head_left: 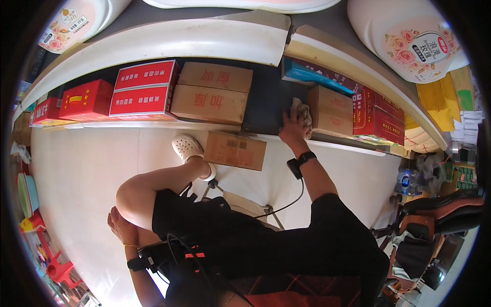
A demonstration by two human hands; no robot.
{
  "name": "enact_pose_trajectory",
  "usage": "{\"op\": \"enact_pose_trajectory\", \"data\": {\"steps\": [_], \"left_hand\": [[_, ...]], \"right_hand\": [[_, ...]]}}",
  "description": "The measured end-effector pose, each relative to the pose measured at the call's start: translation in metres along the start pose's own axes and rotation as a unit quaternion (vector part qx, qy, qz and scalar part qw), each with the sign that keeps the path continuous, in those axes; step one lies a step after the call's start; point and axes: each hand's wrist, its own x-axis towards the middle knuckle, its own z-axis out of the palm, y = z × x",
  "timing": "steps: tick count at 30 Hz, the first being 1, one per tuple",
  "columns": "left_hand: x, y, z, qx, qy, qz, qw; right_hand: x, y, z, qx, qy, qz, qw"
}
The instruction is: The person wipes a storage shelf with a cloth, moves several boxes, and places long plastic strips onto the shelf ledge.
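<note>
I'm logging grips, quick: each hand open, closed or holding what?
Left hand: by the bent knee, nothing visibly held; open or closed can't be told.
Right hand: holding a crumpled cloth at the shelf.

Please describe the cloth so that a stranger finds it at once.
Find the lower shelf lined with boxes, then the dark gap between its brown cartons. There the right hand holds the pale, crumpled cloth, left of one carton. Unlike those flat-sided boxes, it is all soft folds.

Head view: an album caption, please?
The right hand holds a crumpled cloth on the dark shelf, between cardboard boxes.
</note>
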Motion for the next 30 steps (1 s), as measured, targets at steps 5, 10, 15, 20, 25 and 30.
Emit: {"op": "enact_pose_trajectory", "data": {"steps": [5,10,15,20,25,30], "left_hand": [[-0.004,0.006,0.003,-0.01,0.036,0.0,0.999],[0.006,0.004,0.007,0.009,0.021,0.018,1.0],[0.002,0.004,0.009,-0.019,0.025,-0.019,0.999],[0.003,0.0,0.004,0.005,0.035,0.007,0.999],[0.004,0.016,-0.003,-0.011,0.027,0.017,0.999],[0.001,-0.001,0.008,-0.023,0.046,0.008,0.999]], "right_hand": [[0.053,0.017,0.035,-0.084,0.137,0.062,0.985],[0.131,0.029,0.005,0.007,0.172,0.086,0.981],[0.115,-0.007,-0.001,-0.009,0.219,0.194,0.956],[0.145,0.02,0.007,0.091,0.027,0.065,0.993],[0.144,-0.018,0.029,-0.032,0.05,-0.091,0.994],[0.079,-0.052,-0.068,0.168,-0.007,0.063,0.984]]}}
